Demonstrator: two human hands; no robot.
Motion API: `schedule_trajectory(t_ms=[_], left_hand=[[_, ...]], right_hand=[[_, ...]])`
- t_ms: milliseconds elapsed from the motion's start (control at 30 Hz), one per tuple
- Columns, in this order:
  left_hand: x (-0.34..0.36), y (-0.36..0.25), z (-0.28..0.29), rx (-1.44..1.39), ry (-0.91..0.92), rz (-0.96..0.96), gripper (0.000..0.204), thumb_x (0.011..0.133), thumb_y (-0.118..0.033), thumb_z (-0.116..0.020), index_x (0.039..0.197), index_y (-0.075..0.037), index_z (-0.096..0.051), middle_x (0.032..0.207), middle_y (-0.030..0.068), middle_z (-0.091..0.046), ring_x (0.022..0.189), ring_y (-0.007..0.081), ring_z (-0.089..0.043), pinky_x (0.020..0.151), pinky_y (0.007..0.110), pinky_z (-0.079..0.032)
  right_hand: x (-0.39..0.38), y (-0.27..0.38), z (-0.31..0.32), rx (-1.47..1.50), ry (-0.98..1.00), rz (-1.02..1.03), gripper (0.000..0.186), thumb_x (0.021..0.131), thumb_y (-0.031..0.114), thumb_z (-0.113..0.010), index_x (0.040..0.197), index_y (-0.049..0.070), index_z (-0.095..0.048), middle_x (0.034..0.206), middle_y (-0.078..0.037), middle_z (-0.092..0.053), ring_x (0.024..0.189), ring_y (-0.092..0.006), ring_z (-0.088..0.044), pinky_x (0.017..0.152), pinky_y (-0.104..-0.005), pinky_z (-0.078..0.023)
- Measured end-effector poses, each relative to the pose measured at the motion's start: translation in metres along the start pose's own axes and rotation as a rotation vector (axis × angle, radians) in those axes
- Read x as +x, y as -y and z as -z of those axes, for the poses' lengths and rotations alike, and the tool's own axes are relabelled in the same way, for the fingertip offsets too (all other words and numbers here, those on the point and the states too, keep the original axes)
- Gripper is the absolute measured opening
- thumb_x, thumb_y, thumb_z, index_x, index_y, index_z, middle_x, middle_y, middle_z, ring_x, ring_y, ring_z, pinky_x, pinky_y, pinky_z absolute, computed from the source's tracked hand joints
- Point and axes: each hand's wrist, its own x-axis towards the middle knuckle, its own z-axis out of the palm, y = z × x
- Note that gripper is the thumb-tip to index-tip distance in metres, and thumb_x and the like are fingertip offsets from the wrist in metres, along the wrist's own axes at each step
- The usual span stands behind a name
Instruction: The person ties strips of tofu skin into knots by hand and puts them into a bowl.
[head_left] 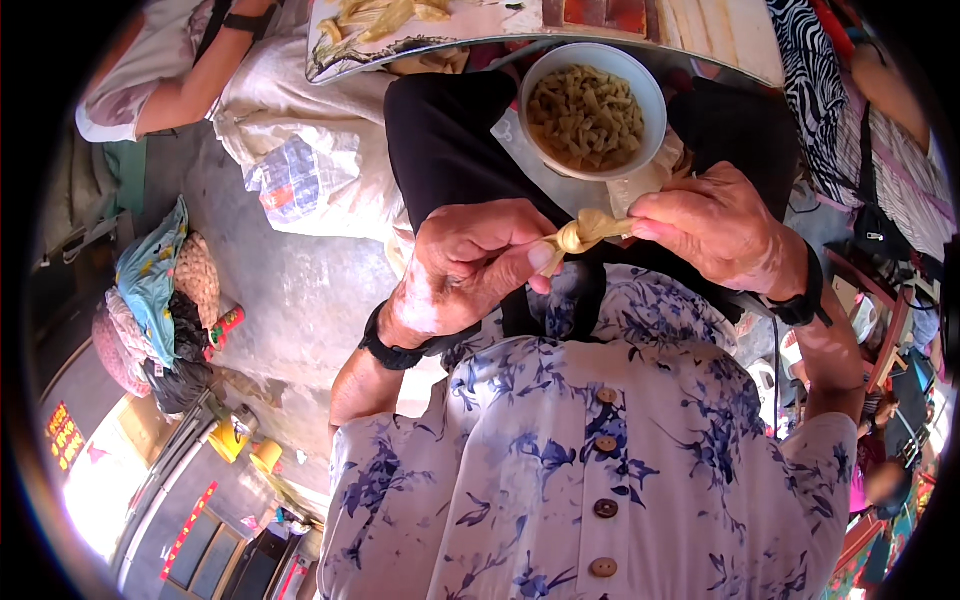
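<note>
A pale yellow, pliable strip with a knot in it (583,233) is stretched between my two hands, above my lap. My left hand (475,255) pinches its left end between thumb and fingers. The other end sits in the closed fingertips of my right hand (715,225). Just beyond my hands, between my knees, is a white bowl (534,150) with many small yellowish-brown pieces (588,115) in it. What the pieces are made of I cannot make out.
A low table (715,45) with more yellow strips (385,15) stands at the far side. A white sack (300,170) lies to the left. One person's arm (195,85) shows at the upper left, another person (895,110) at the upper right. Bags (150,300) are heaped at the left.
</note>
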Motion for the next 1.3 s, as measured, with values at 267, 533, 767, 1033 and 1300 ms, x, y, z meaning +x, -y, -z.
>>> schedule_trajectory(t_ms=[267,533,767,1033,1300], left_hand=[[-0.024,-0.023,-0.008,-0.231,-0.047,-0.039,0.011,0.085,-0.002,-0.058,0.080,0.008,-0.059,0.079,0.0158,-0.061,0.062,0.0154,-0.062,0.055,0.025,-0.052],[-0.016,-0.012,0.011,-0.187,-0.034,0.112,0.014,0.088,-0.007,-0.056,0.083,0.005,-0.059,0.081,0.0103,-0.060,0.077,0.0120,-0.057,0.070,0.023,-0.044],[-0.008,-0.007,0.007,-0.029,0.067,0.127,0.016,0.089,-0.012,-0.058,0.082,0.002,-0.058,0.076,0.0048,-0.059,0.068,0.0085,-0.056,0.062,0.021,-0.045],[-0.020,-0.014,-0.007,-0.226,-0.012,0.103,0.025,0.092,-0.009,-0.051,0.070,0.001,-0.054,0.063,0.0033,-0.056,0.048,0.0069,-0.051,0.043,0.020,-0.037],[-0.016,-0.015,0.008,0.086,0.093,0.131,0.018,0.087,-0.012,-0.059,0.078,0.003,-0.056,0.071,0.0050,-0.056,0.063,0.0088,-0.053,0.055,0.022,-0.042]], right_hand=[[0.007,0.011,-0.006,0.286,0.018,-0.049,0.013,0.080,0.010,-0.067,0.086,0.001,-0.061,0.069,-0.009,-0.064,0.056,-0.0228,-0.062,0.049,-0.0314,-0.043],[0.008,0.011,-0.011,0.414,0.065,-0.181,0.012,0.086,0.010,-0.061,0.086,-0.001,-0.061,0.064,-0.009,-0.059,0.051,-0.0180,-0.057,0.046,-0.0266,-0.041],[0.006,0.009,-0.014,0.421,0.044,-0.280,0.012,0.085,0.010,-0.062,0.080,-0.001,-0.061,0.060,-0.008,-0.058,0.049,-0.0201,-0.056,0.046,-0.0286,-0.040],[0.000,0.002,-0.010,0.370,0.064,-0.170,0.012,0.082,0.010,-0.065,0.079,0.000,-0.061,0.063,-0.008,-0.060,0.051,-0.0213,-0.057,0.046,-0.0295,-0.041],[0.003,0.005,-0.009,0.431,0.178,-0.300,0.010,0.082,0.008,-0.065,0.079,-0.001,-0.061,0.062,-0.009,-0.058,0.053,-0.0224,-0.058,0.049,-0.0303,-0.041]])
